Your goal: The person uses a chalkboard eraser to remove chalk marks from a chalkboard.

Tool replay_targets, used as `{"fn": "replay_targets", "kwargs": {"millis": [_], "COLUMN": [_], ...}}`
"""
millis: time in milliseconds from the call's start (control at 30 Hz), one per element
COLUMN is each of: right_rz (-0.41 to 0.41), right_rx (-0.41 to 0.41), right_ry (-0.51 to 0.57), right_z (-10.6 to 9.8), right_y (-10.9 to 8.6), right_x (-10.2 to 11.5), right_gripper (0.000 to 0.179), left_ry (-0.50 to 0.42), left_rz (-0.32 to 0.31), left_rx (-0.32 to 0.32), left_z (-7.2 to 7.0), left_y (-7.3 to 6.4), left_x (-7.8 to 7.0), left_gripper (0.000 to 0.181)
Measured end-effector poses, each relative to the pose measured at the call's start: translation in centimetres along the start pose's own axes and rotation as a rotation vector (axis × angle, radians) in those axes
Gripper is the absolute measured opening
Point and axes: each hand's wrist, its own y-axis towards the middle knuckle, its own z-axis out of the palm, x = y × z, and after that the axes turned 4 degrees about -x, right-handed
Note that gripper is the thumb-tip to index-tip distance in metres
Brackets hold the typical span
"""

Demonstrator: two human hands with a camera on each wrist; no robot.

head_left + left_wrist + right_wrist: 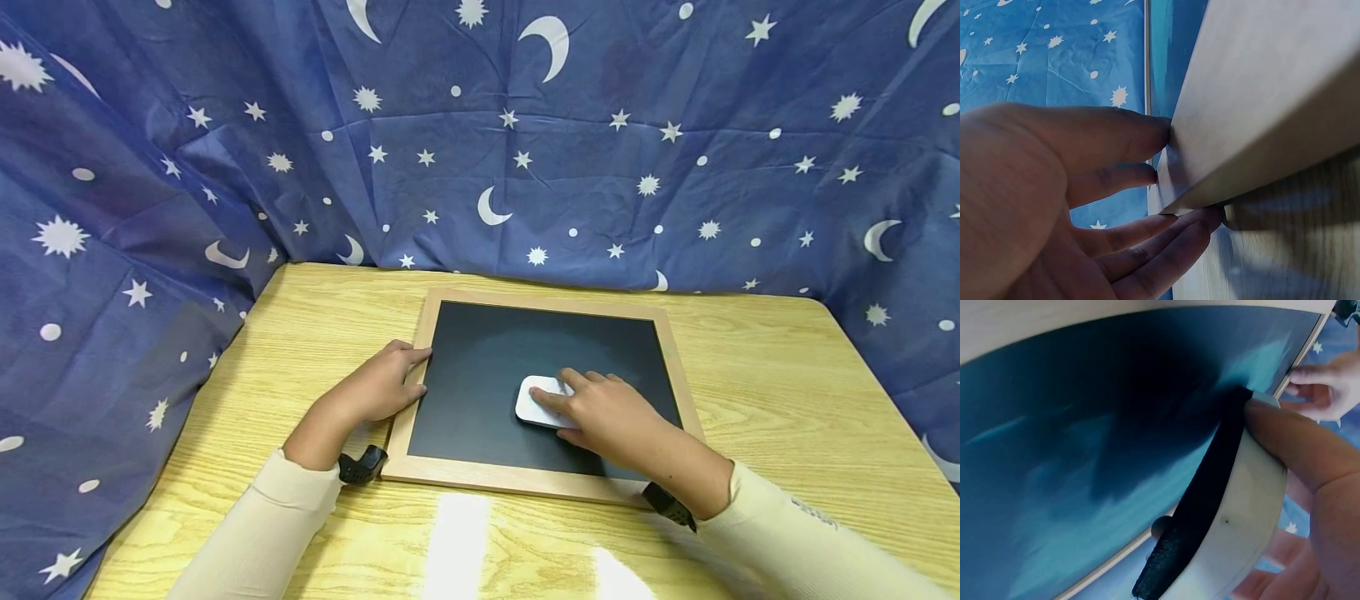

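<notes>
A chalkboard (472,367) in a light wooden frame lies on the table. At its left side, my left hand (378,385) holds the frame, the thumb and a finger reaching onto the face. Up close in the left wrist view, other fingers (1147,244) sit along the frame's outer edge. Over the middle of the board, my right hand (611,412) grips a white board eraser (534,407) with fingers spread on its top. Its black felt pad (1200,506) faces the board in the right wrist view; whether the whole pad touches is unclear.
The wood-grain table (780,392) extends past the board on all sides. A blue curtain (450,200) with moons and stars hangs behind and along both sides. Black wrist cameras (363,465) are strapped to both wrists, close to the board's front edge.
</notes>
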Motion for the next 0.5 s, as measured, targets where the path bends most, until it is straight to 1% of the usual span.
{"fn": "replay_targets", "kwargs": {"millis": [133,233,367,500], "right_rz": [-0.002,0.013,0.056,0.101], "right_rx": [-0.016,0.0,0.047,0.072], "right_ry": [0.008,0.036,0.102,0.134], "right_z": [0.3,0.4,0.5,0.4], "right_y": [1.0,1.0,-0.1,-2.0], "right_x": [0.6,0.5,0.0,-1.0], "right_gripper": [0.059,0.06,0.062,0.062], "left_ry": [0.012,0.013,0.006,0.001], "left_rz": [0.015,0.008,-0.004,-0.006], "left_rx": [-0.007,-0.002,0.007,0.008], "left_z": [-0.1,-0.1,-0.1,-0.2], "left_y": [0.1,0.1,0.0,-0.1], "left_x": [-0.1,-0.2,-0.2,-0.2], "left_gripper": [0.058,0.058,0.058,0.058]}}
